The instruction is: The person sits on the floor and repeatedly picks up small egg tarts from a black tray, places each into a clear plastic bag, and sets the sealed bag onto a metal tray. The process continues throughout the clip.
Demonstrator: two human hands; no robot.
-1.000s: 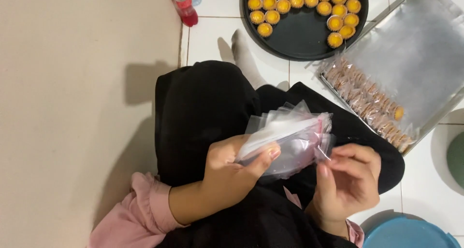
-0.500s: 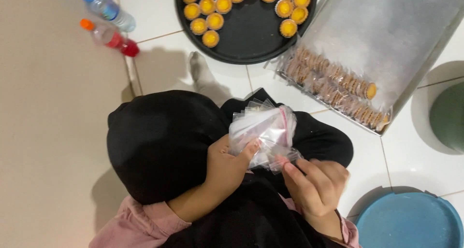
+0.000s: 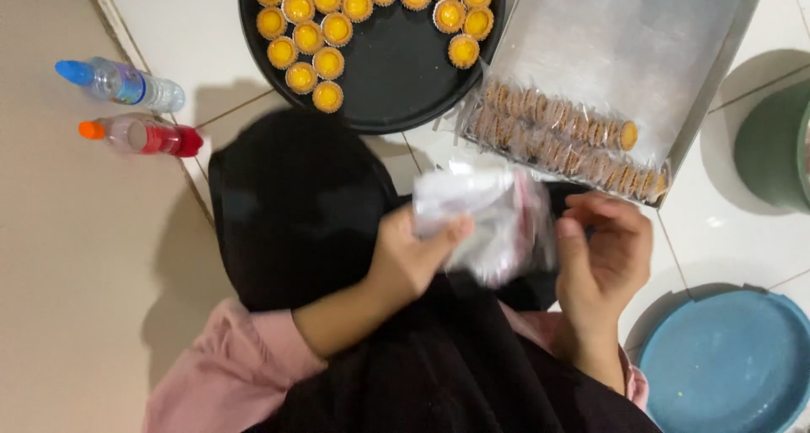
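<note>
In the head view the left hand pinches a stack of small clear plastic bags above the black-clothed lap, while the right hand, fingers curled at its edge, should peel one bag free slowly.

Two bottles lie at upper left, a pan top centre, a tray to its right, a basin lower right.

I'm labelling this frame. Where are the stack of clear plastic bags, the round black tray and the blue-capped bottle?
stack of clear plastic bags (image 3: 494,218), head view, middle of stack
round black tray (image 3: 396,79), head view, bare base
blue-capped bottle (image 3: 126,83), head view, clear body
</note>
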